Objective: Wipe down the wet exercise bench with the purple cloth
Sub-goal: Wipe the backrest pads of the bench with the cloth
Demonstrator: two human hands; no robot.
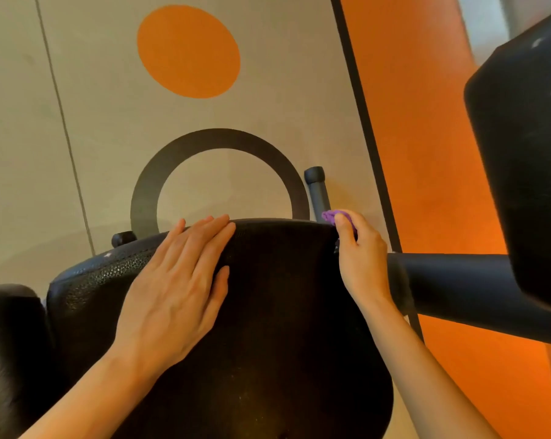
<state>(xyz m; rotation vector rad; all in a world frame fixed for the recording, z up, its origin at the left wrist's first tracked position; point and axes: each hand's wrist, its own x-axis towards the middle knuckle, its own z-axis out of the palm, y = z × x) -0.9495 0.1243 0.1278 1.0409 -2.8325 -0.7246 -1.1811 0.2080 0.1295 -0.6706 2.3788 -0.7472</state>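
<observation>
You are in the middle of the wiping step, and at this moment you work on the far right corner of the bench pad [267, 312]. Your right hand [361, 261] holds the purple cloth [332, 216] bunched inside curled fingers, with the thumb pressed on top of it; only a small piece of the cloth shows above the thumb, right at the edge of the pad where the top surface turns down to the side. Your left hand [179, 286] lies flat on the pad with the fingers straight and close together, reaching toward the far edge; it holds nothing and, I think, it only steadies the bench. Most of the dark textured top is not under the cloth now, and I cannot tell from this view which parts are wet and which are dry, although some small pale specks show near the bottom of the pad. For the next move, I judge that you need to open the cloth a little more, so that more of it touches the surface, and draw it across the top toward you in long passes. The left hand covers a wide part of the pad, so you must lift it away to wipe there.
</observation>
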